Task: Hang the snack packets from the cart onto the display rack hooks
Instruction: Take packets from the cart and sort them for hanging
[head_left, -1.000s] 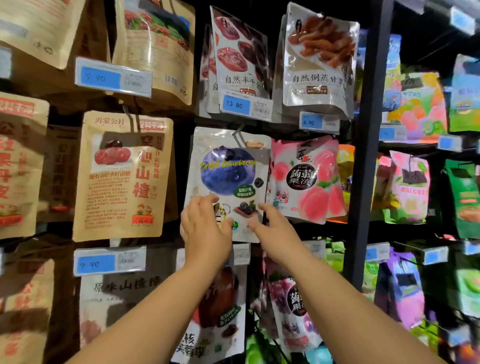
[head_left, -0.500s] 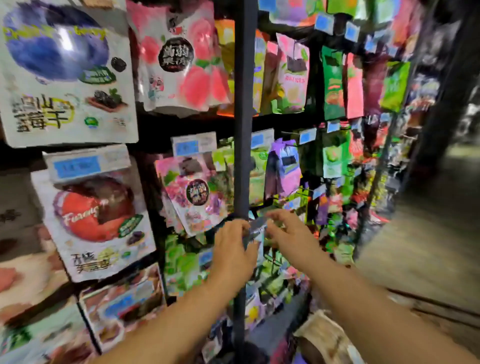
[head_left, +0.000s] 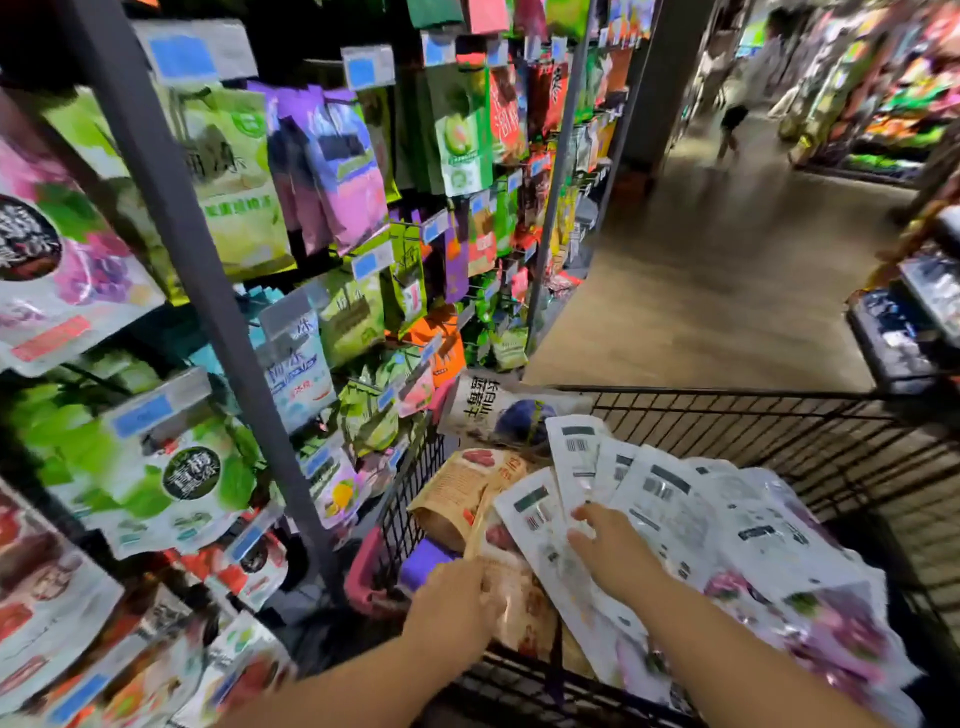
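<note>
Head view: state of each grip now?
Left grip: holds the brown kraft-paper snack packet by its edge.
Right grip: open, resting on a white glossy packet.

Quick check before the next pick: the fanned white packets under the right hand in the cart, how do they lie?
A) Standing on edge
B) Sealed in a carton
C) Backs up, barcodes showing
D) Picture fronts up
C: the white packets fanned under the right hand lie loose and flat in the cart, with barcodes and fine-print panels facing up rather than product pictures.
</note>
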